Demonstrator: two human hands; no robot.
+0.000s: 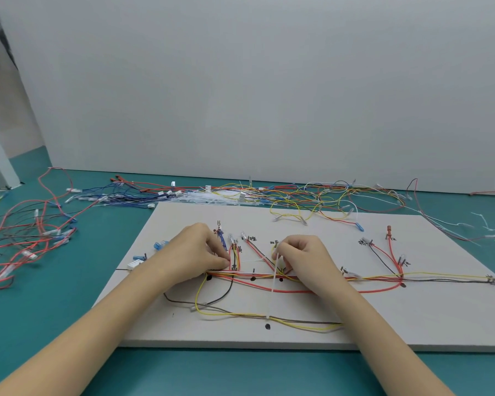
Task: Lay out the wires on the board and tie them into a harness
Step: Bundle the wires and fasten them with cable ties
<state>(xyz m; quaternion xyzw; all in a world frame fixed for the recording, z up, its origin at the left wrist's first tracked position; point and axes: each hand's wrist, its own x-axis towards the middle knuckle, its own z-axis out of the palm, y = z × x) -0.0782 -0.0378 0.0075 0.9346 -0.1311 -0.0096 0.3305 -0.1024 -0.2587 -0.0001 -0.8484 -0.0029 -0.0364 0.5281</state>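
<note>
On the board [355,318], the wires [326,278] are laid across its middle. Their left end is pinched by the left hand [196,250]. A white tie [275,277] crossing them is pinched by the right hand [305,257].

Teal tabletop [69,324], grey-white wall [240,81] behind.

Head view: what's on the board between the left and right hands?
Head view: between the left hand and right hand, red and black branch wires rise from the main bundle; the right hand pinches a white cable tie crossing it.
</note>
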